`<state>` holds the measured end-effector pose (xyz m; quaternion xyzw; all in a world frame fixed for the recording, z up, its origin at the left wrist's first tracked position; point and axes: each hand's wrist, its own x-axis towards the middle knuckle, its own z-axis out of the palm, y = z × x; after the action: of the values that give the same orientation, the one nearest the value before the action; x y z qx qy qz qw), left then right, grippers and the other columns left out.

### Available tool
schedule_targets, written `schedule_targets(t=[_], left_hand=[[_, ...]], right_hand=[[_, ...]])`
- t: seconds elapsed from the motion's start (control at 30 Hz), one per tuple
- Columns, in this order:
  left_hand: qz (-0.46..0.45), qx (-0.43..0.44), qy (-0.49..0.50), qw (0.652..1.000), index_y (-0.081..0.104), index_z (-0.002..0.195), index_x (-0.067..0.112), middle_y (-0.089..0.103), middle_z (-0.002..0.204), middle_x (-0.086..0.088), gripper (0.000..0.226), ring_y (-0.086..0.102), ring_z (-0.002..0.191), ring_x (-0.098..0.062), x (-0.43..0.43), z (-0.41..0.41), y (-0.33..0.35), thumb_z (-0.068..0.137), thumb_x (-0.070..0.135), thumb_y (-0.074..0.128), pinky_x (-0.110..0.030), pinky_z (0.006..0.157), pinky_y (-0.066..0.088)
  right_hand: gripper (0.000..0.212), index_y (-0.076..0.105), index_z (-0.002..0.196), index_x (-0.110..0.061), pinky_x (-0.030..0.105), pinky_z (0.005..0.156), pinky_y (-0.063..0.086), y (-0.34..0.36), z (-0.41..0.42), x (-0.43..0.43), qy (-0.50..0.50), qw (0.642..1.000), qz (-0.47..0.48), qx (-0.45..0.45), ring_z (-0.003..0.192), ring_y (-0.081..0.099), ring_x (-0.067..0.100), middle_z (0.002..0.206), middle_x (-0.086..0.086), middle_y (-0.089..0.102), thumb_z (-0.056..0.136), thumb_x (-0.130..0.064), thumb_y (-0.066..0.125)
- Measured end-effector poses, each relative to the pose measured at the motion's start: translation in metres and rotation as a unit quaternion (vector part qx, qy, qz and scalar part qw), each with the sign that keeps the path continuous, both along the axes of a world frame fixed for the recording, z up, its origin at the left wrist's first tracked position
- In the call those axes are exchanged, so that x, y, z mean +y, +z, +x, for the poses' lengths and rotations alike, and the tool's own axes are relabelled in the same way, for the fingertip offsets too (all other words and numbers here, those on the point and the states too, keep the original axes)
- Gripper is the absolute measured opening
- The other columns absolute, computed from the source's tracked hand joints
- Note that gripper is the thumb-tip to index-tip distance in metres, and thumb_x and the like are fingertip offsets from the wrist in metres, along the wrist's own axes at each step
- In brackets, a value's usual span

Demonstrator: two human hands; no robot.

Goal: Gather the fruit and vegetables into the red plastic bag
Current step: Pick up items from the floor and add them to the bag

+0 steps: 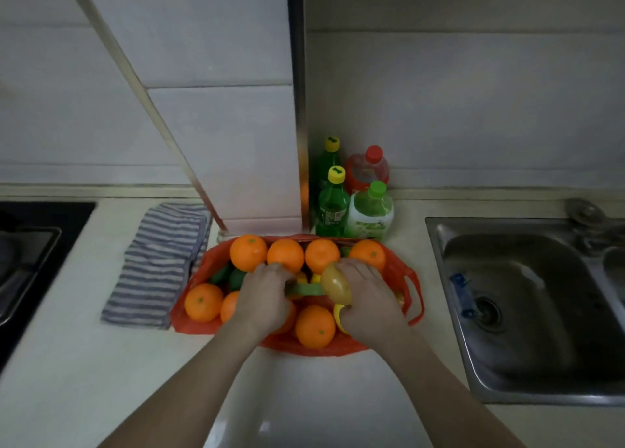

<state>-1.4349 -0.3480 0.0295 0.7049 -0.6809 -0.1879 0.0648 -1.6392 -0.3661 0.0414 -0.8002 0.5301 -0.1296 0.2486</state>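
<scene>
The red plastic bag [413, 301] lies open on the counter [84, 363] against the wall, packed with oranges [248, 252] and some dark green vegetables [227, 276]. Both hands are down inside it. The left hand [265, 295] curls its fingers round the end of a pale green vegetable [305, 289], while the right hand [368, 299] grips a tan oval fruit [336, 283]. A striped cloth [159, 261] lies just left, bottles [368, 211] stand behind, and the sink [527, 299] is to the right.

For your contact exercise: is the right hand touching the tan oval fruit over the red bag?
Touching. The head view shows the right hand curled round the tan oval fruit, with no gap.
</scene>
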Motion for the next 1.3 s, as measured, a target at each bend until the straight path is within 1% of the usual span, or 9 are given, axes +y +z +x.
schedule_targets(t=[0.2, 0.43, 0.57, 0.77, 0.93, 1.03, 1.13, 1.23, 1.3], left_hand=[[-0.014, 0.033, -0.018, 0.999, 0.068, 0.108, 0.019, 0.064, 0.106, -0.002, 0.044, 0.052, 0.092, -0.027, -0.001, 0.006, -0.021, 0.07, 0.001, 0.056, -0.037, 0.072, 0.042], [-0.029, 0.069, -0.018, 0.997, 0.07, 0.107, 0.019, 0.067, 0.104, 0.0, 0.044, 0.053, 0.087, -0.025, 0.0, 0.016, -0.039, 0.067, 0.008, 0.054, -0.038, 0.07, 0.043], [-0.037, 0.086, -0.015, 0.996, 0.069, 0.112, 0.018, 0.067, 0.11, 0.0, 0.045, 0.054, 0.094, -0.026, -0.001, 0.016, -0.039, 0.071, 0.003, 0.059, -0.039, 0.076, 0.045], [-0.047, 0.094, -0.019, 0.994, 0.068, 0.113, 0.018, 0.067, 0.111, 0.0, 0.042, 0.056, 0.097, -0.026, 0.0, 0.017, -0.036, 0.074, 0.006, 0.06, -0.042, 0.079, 0.048], [-0.067, 0.088, -0.017, 0.994, 0.067, 0.109, 0.022, 0.066, 0.107, 0.002, 0.035, 0.056, 0.093, -0.023, 0.001, 0.017, -0.023, 0.076, 0.012, 0.063, -0.042, 0.076, 0.048], [-0.076, 0.084, -0.013, 0.993, 0.066, 0.111, 0.023, 0.064, 0.109, 0.004, 0.035, 0.057, 0.097, -0.023, 0.003, 0.02, -0.014, 0.076, 0.017, 0.066, -0.042, 0.08, 0.05], [-0.083, 0.074, -0.009, 0.994, 0.063, 0.116, 0.023, 0.062, 0.114, 0.005, 0.039, 0.057, 0.102, -0.021, 0.007, 0.02, -0.004, 0.078, 0.023, 0.068, -0.042, 0.083, 0.05], [-0.085, 0.052, -0.018, 0.995, 0.058, 0.123, 0.021, 0.058, 0.12, 0.003, 0.044, 0.055, 0.106, -0.022, 0.013, 0.016, 0.008, 0.081, 0.028, 0.066, -0.044, 0.084, 0.05], [-0.093, 0.031, -0.022, 0.995, 0.057, 0.127, 0.019, 0.056, 0.125, 0.0, 0.049, 0.054, 0.111, -0.025, 0.017, 0.015, 0.016, 0.08, 0.03, 0.066, -0.044, 0.088, 0.049]], right_hand=[[0.075, 0.042, 0.139, -0.02, 0.031, 0.107, 0.034, -0.008, 0.009, -0.005, 0.007, 0.999, 0.024, 0.031, 0.129, 0.036, 0.021, 0.142, -0.003, 0.042, 0.067, -0.007, 0.056], [0.07, 0.048, 0.134, -0.017, 0.035, 0.109, 0.033, -0.025, 0.017, -0.008, 0.012, 0.999, 0.029, 0.025, 0.129, 0.038, 0.022, 0.139, 0.0, 0.046, 0.065, -0.005, 0.054], [0.068, 0.049, 0.133, -0.018, 0.039, 0.109, 0.034, -0.025, 0.016, -0.007, 0.004, 1.0, 0.022, 0.017, 0.129, 0.039, 0.022, 0.138, 0.0, 0.047, 0.065, -0.007, 0.053], [0.069, 0.048, 0.134, -0.02, 0.037, 0.11, 0.033, -0.021, 0.014, -0.003, -0.003, 0.999, 0.026, 0.028, 0.129, 0.038, 0.02, 0.139, -0.002, 0.046, 0.067, -0.005, 0.057], [0.071, 0.047, 0.136, -0.019, 0.028, 0.11, 0.028, -0.018, 0.013, 0.002, -0.006, 0.999, 0.019, 0.029, 0.13, 0.037, 0.019, 0.14, -0.002, 0.046, 0.067, -0.004, 0.058], [0.071, 0.048, 0.135, -0.019, 0.032, 0.109, 0.032, -0.015, 0.01, 0.005, -0.009, 1.0, 0.012, 0.022, 0.127, 0.04, 0.021, 0.138, -0.001, 0.047, 0.066, -0.004, 0.057], [0.071, 0.048, 0.134, -0.018, 0.031, 0.107, 0.032, -0.007, 0.007, 0.008, -0.009, 1.0, 0.006, 0.022, 0.126, 0.041, 0.022, 0.137, 0.0, 0.047, 0.064, -0.006, 0.056], [0.073, 0.044, 0.137, -0.017, 0.031, 0.108, 0.031, 0.004, 0.002, 0.01, -0.009, 0.999, -0.003, 0.035, 0.129, 0.038, 0.023, 0.141, 0.002, 0.044, 0.065, -0.011, 0.056], [0.074, 0.04, 0.14, -0.018, 0.036, 0.109, 0.032, 0.013, -0.001, 0.011, -0.011, 0.999, -0.003, 0.04, 0.132, 0.035, 0.023, 0.144, 0.002, 0.041, 0.067, -0.014, 0.054]])
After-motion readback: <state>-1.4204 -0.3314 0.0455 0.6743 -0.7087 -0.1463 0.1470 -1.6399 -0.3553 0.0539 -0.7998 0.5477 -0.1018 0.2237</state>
